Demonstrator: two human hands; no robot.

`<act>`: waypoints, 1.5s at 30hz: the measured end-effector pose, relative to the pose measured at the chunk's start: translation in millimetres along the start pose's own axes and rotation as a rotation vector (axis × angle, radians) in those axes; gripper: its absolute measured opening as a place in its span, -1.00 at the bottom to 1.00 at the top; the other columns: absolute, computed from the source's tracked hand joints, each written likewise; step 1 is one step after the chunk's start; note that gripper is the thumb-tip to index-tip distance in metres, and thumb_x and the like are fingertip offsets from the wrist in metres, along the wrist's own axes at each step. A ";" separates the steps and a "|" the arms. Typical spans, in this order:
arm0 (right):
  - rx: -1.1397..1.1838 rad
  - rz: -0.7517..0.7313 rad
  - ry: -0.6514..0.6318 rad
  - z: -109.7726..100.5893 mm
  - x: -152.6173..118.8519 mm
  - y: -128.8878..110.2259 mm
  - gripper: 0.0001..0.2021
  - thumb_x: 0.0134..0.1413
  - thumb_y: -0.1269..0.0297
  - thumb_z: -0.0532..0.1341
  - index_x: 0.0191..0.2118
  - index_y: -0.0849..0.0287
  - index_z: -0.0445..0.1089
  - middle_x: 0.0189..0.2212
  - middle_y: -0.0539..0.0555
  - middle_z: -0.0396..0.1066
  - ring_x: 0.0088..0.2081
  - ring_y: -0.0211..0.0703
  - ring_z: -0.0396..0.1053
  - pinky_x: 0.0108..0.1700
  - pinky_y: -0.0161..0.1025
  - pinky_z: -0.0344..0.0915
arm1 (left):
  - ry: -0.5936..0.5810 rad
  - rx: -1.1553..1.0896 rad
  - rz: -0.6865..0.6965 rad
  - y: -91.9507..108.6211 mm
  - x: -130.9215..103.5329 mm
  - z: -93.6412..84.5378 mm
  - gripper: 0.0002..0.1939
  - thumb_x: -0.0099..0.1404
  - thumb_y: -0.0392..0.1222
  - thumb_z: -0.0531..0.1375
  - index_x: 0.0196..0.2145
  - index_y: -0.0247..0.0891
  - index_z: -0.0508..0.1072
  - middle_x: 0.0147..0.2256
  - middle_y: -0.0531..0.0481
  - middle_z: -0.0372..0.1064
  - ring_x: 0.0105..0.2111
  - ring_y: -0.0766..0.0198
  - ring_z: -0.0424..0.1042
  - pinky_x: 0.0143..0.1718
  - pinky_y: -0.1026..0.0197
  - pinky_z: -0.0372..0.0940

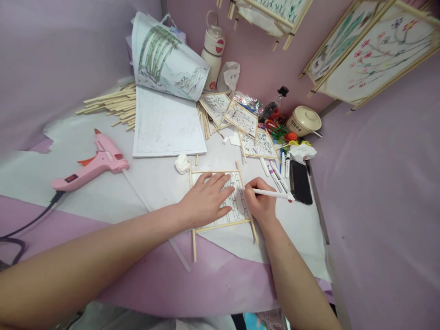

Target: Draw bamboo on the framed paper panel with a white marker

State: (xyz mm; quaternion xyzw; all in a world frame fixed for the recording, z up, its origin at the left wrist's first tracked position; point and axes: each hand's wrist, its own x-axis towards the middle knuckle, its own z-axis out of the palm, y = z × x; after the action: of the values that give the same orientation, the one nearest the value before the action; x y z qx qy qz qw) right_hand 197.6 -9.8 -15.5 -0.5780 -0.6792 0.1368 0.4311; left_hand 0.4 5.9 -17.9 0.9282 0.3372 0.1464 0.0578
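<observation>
White pen (277,194) in a closed grip, a person's right hand (264,201) works at the right side of a small framed drawing (237,210), the tip down at the paper. The left hand (206,198) grips nothing; it lies palm down, fingers spread, across the sheet. The drawing, in dark line and bordered by thin wooden sticks, sits on the white-covered table (165,178) directly in front of the person.

Just beyond its upper left corner rests a crumpled tissue (182,163); to the right, several markers (277,178) lie near a black phone (300,182). Farther left, a pink glue gun (105,158) lies on its side, a translucent rod (139,193) running from it beneath the left forearm. Behind, an open book (168,128) curls back a bamboo picture, beside loose wooden sticks (118,105) and smaller framed drawings (242,119). Floral panels (381,59) hang at upper right.
</observation>
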 end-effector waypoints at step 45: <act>0.039 0.328 0.112 14.6 -13.0 -11.8 -0.91 -0.01 0.31 0.16 -0.48 0.15 0.34 -0.60 -0.11 0.29 -0.53 -0.28 0.21 -0.44 -0.31 0.16 | -0.003 -0.100 0.002 -3.1 0.0 -1.2 -0.61 0.33 -0.01 0.16 0.05 -0.18 0.44 0.23 -0.30 0.18 0.26 -0.12 0.11 0.20 -0.23 0.02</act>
State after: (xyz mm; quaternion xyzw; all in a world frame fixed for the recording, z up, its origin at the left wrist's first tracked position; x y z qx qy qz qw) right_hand 178.3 -20.5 -21.6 -0.6792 -0.5480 0.1862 0.4513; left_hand -1.9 8.3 -17.4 0.9247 0.3285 0.1617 0.1042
